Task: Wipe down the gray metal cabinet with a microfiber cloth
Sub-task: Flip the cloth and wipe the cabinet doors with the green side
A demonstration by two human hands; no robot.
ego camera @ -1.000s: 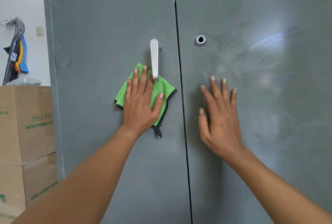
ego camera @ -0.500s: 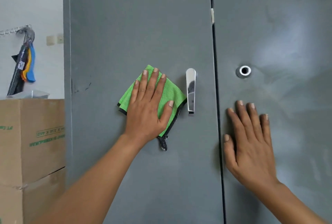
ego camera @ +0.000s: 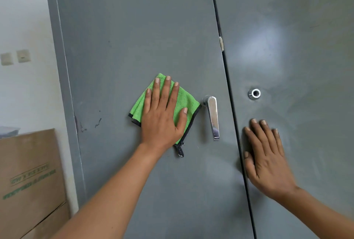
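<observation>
Left hand flat on green cloth.

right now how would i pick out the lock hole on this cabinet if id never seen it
Find the gray cabinet and the dark seam between its two doors. Just right of that seam, above the right hand, sits the lock hole. It is a small round silver ring, unlike the long chrome handle on the left door.
</observation>
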